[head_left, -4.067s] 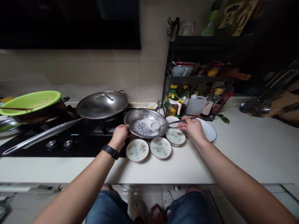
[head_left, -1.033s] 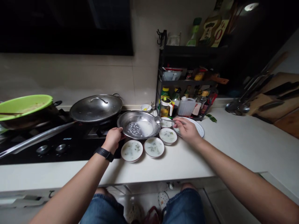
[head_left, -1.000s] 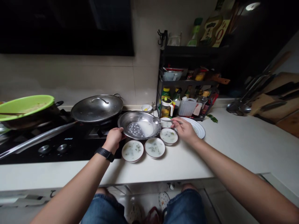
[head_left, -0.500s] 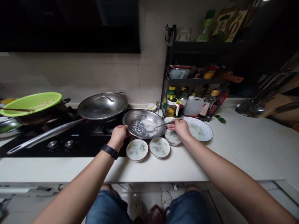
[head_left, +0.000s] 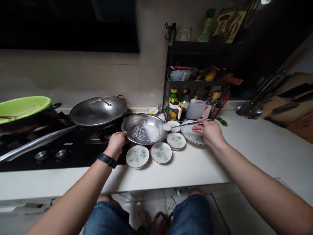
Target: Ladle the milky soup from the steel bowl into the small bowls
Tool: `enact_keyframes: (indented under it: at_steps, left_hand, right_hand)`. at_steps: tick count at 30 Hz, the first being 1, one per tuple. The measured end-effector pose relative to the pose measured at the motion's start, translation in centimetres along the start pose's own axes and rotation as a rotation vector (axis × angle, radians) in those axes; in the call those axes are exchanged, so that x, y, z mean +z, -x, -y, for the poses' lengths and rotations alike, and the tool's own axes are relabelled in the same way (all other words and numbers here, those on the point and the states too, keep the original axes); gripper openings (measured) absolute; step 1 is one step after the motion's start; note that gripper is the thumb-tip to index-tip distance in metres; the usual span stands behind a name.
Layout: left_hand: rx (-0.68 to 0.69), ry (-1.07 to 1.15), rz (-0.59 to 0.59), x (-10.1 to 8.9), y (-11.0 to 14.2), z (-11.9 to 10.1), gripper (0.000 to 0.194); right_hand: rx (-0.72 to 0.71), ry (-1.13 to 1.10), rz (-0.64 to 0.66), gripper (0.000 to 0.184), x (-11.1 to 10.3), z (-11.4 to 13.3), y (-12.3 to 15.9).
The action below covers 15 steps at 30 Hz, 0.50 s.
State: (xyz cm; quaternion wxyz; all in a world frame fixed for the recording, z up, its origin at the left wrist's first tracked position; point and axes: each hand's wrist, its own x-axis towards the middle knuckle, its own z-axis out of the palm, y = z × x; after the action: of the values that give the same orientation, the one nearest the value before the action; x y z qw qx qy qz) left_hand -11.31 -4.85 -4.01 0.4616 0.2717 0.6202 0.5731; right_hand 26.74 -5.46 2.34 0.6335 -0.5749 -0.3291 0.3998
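My left hand (head_left: pixel 117 143) pinches the near left rim of a wide steel basin (head_left: pixel 127 130), which is tilted and holds a little milky liquid with white bits. In my right hand (head_left: pixel 207 131) is the handle of a ladle (head_left: pixel 167 127); its bowl, filled with something white, hangs over the basin's right rim. Below the ladle stand small bowls of whitish liquid with green pieces: a left bowl (head_left: pixel 137 156), a middle bowl (head_left: pixel 161 153) and a right bowl (head_left: pixel 176 140). A patterned plate (head_left: pixel 192 133) with similar liquid is partly hidden behind my right hand.
A lidded wok (head_left: pixel 99 111) sits on the black stove (head_left: pixel 80 156), its long handle pointing left. A green colander (head_left: pixel 26 106) rests on a dark pot. Behind the bowls stands a black rack (head_left: pixel 195 83) with bottles. Utensils and a knife block are at the right.
My right hand has moved right, lifting the ladle from inside the basin to its right rim. My left hand keeps hold of the basin. The whole view has shifted slightly.
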Motion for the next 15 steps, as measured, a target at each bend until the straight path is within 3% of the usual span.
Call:
enact_keyframes:
  at_steps: [6,11,13,15]
  left_hand:
    - [-0.011,0.014,-0.005,0.1,0.3,-0.3,0.015]
    - [-0.014,0.022,-0.008,0.2,0.6,-0.4,0.016]
    - [-0.013,0.018,-0.009,0.2,0.6,-0.4,0.016]
    - [-0.011,0.010,-0.005,0.2,0.5,-0.4,0.017]
  right_hand:
    - [-0.127,0.113,-0.138,0.019,-6.9,1.8,-0.6]
    - [-0.249,0.200,-0.169,0.015,-10.6,0.6,-0.4]
    - [-0.426,0.369,-0.100,0.018,-11.9,-0.4,-0.4]
    - [-0.705,0.616,0.017,0.025,-13.1,-1.4,-0.4]
